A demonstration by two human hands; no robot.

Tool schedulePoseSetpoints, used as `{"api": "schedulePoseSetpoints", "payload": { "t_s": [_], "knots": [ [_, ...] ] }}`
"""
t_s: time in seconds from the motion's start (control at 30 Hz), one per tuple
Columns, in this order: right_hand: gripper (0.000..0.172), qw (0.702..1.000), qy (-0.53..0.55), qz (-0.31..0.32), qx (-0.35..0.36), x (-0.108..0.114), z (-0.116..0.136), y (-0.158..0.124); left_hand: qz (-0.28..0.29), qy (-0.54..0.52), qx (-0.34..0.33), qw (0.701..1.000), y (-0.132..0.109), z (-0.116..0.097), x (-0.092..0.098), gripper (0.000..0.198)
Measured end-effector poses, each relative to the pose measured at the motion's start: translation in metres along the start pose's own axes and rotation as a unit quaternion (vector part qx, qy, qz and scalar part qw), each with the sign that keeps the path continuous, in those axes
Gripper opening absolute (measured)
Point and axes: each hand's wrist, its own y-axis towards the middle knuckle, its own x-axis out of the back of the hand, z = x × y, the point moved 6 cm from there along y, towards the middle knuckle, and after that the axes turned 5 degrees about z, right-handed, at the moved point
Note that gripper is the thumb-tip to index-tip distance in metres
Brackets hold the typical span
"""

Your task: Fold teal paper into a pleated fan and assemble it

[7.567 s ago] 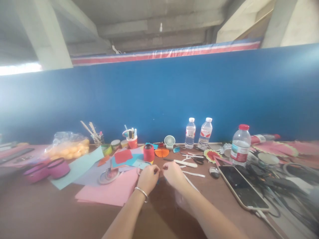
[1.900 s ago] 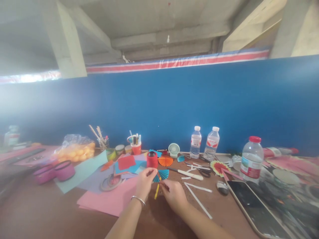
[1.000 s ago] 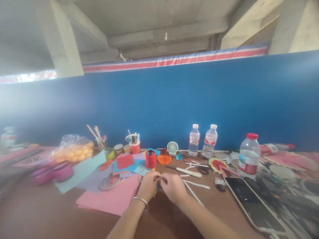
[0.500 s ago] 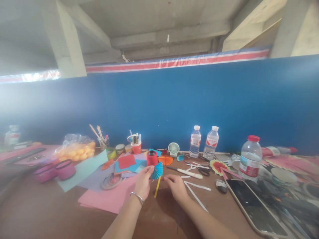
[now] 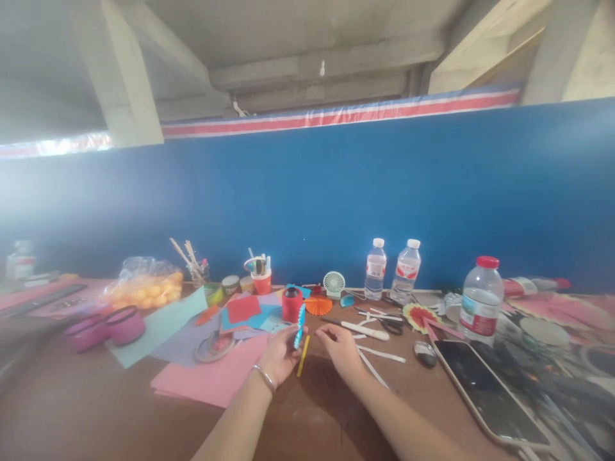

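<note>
A small blue pleated paper fan (image 5: pixel 299 328) stands edge-on in my left hand (image 5: pixel 277 360), its folds held between thumb and fingers. My right hand (image 5: pixel 342 352) hovers a little to the right, thumb and fingertips pinched together; whatever is between them, if anything, is too small to tell. On the brown table between the two hands lies a narrow yellow strip (image 5: pixel 303 357). Just behind my left hand is a red roll (image 5: pixel 291 307) with a dark top. An orange pleated paper fan (image 5: pixel 319 307) lies beside it.
Pink paper (image 5: pixel 206 381) and other coloured sheets spread to the left. White strips (image 5: pixel 382 355), a white-handled tool (image 5: pixel 364 331) and black scissors (image 5: pixel 394 326) lie to the right. Farther right are a phone (image 5: pixel 490 390) and a large water bottle (image 5: pixel 482 304). A blue partition (image 5: pixel 307 192) stands behind.
My left hand has turned the blue fan, from showing its spread face to standing edge-on. My right hand keeps its pinch and has barely moved. The view has shifted slightly.
</note>
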Motion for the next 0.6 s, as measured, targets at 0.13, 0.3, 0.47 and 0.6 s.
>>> {"api": "schedulePoseSetpoints", "payload": {
  "t_s": [0.13, 0.3, 0.47, 0.6],
  "knots": [
    [0.018, 1.000, 0.024, -0.010, -0.003, 0.003, -0.005, 0.003, 0.030, -0.043, 0.036, 0.998, -0.002, 0.001, -0.004, 0.009],
    [0.014, 0.994, 0.094, 0.022, -0.054, -0.005, -0.019, 0.004, 0.027, -0.061, 0.064, 0.996, -0.005, 0.002, -0.009, 0.001],
    [0.012, 0.987, 0.148, 0.020, -0.057, -0.004, -0.015, 0.007, 0.037, -0.060, 0.087, 0.994, -0.005, 0.003, -0.013, 0.005],
    [0.020, 0.979, 0.179, 0.038, -0.086, -0.004, -0.017, 0.009, 0.054, -0.052, 0.098, 0.992, -0.006, 0.005, -0.013, 0.004]
  ]
}}
